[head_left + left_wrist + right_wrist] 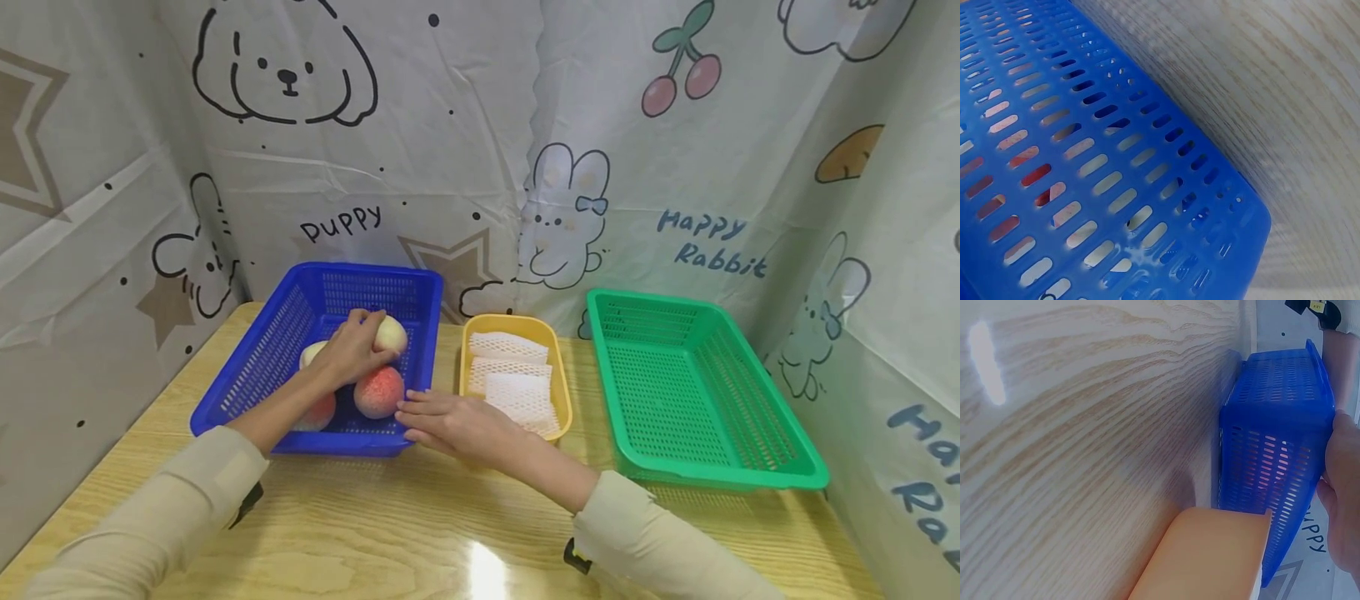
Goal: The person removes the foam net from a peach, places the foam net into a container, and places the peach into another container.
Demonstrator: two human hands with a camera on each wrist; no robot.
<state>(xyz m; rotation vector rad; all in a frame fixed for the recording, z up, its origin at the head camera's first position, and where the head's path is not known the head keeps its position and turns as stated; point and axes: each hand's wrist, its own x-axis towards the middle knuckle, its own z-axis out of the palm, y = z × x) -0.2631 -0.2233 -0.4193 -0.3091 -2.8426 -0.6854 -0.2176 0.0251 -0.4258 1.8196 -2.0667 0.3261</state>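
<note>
Inside the blue basket (262, 350), my left hand (352, 346) grips a pale yellow peach (392, 337), fingers over its top and thumb at its near side. A red peach (378, 392) lies just below that hand. Two more peaches, one pale (311, 353) and one red (318, 412), are partly covered by the left forearm. My right hand (457, 423), its fingers nearly straight, lies at the basket's near right corner and holds nothing. In the left wrist view the slotted basket wall (1110, 144) hides the left hand.
Right of the blue basket stands a small yellow bin (564, 392) with several white foam net sleeves (517, 400). A green basket (667, 400) is farther right. All stand on a wooden table (390, 525) before a printed curtain (465, 125).
</note>
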